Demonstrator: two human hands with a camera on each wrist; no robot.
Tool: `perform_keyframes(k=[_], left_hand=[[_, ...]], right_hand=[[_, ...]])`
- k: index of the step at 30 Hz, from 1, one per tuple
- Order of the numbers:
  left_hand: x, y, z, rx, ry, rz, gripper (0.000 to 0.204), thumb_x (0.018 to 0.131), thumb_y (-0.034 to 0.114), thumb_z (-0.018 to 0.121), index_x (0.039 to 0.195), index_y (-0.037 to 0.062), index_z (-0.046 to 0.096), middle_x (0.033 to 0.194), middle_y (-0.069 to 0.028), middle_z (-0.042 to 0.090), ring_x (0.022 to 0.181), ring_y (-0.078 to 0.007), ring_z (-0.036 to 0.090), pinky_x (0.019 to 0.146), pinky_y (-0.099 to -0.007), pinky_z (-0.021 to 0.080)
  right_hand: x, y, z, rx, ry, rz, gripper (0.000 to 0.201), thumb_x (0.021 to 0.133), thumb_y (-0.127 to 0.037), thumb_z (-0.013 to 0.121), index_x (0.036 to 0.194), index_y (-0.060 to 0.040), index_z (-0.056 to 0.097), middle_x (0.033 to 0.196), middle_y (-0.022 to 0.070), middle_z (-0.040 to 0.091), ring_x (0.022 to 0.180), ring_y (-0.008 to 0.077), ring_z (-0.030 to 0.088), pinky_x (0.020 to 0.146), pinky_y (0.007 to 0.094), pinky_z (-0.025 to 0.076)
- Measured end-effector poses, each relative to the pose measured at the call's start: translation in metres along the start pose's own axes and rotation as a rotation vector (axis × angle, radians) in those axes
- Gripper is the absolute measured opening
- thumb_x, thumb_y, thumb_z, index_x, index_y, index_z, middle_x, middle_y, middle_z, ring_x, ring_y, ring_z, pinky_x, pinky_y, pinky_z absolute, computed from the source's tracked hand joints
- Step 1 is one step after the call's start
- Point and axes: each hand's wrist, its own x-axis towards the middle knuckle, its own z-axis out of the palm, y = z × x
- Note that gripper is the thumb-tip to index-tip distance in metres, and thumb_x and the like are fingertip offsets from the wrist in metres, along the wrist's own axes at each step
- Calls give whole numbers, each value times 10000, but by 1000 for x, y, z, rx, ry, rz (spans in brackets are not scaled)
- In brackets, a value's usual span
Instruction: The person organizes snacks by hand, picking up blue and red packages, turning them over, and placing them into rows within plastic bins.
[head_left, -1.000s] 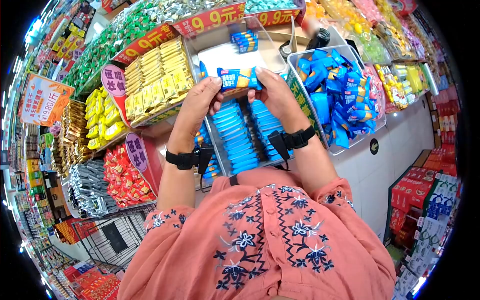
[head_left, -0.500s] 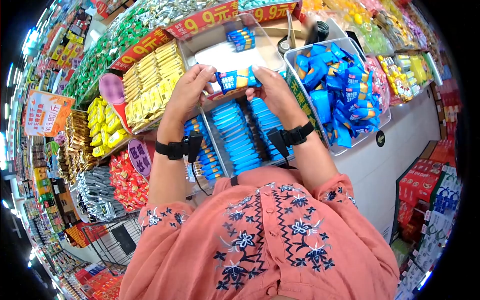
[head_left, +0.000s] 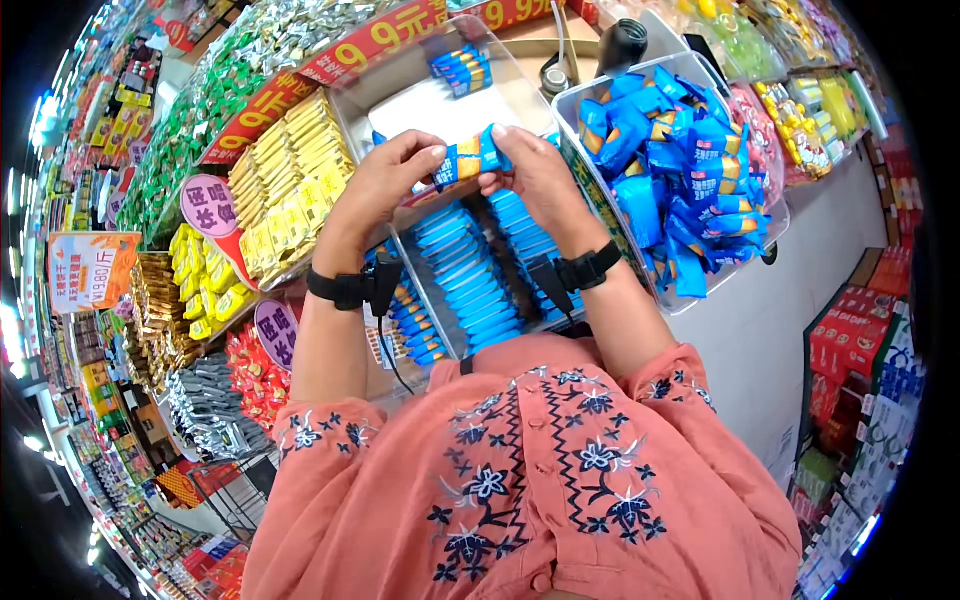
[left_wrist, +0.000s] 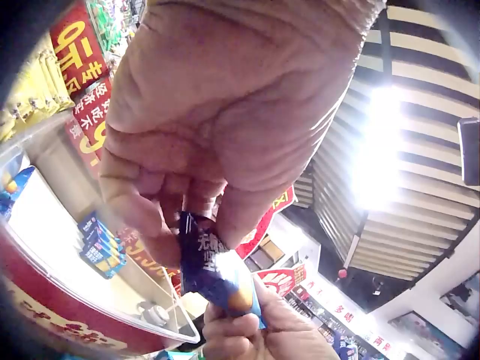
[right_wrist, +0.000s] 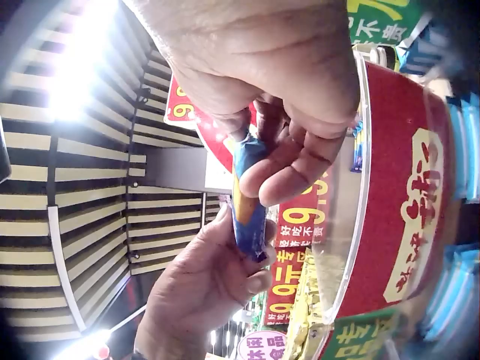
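Between both hands is a small blue biscuit packet (head_left: 463, 164) with a biscuit picture and white writing. My left hand (head_left: 388, 190) pinches its left end between thumb and fingers, and my right hand (head_left: 541, 180) pinches the other end. In the left wrist view the packet (left_wrist: 214, 262) is stretched between the two hands. Beneath them, a divided clear bin holds rows of similar blue packets (head_left: 462, 270). Just beyond the hands, a clear tray (head_left: 350, 110) with a white bottom contains a small stack of blue packets (head_left: 461, 72).
A clear bin (head_left: 665, 306) heaped with loose blue packets stands on the right. Yellow packets (head_left: 300, 185) fill a box on the left, beside a round purple sign (head_left: 209, 204). Red price strips (head_left: 375, 45) run along the back. A wire cart (head_left: 235, 495) stands lower left.
Both hands have shifted slightly left in the head view, still holding the packet. The packet has turned and tilted, its right end now higher. The surrounding shelves have shifted in view.
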Motion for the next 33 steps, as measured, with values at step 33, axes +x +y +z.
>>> perform_keyframes(k=[33], left_hand=[[77,16,-13,535,-116,135,254,885,205,730,1006,-10,669,867,-53,644,815,-129,598,748,-291,480]], right_hand=[[26,24,-8,141,248,-136,320,1033,-243,509,1212,14,575,1020,92,649,857,157,682,730,274,559]])
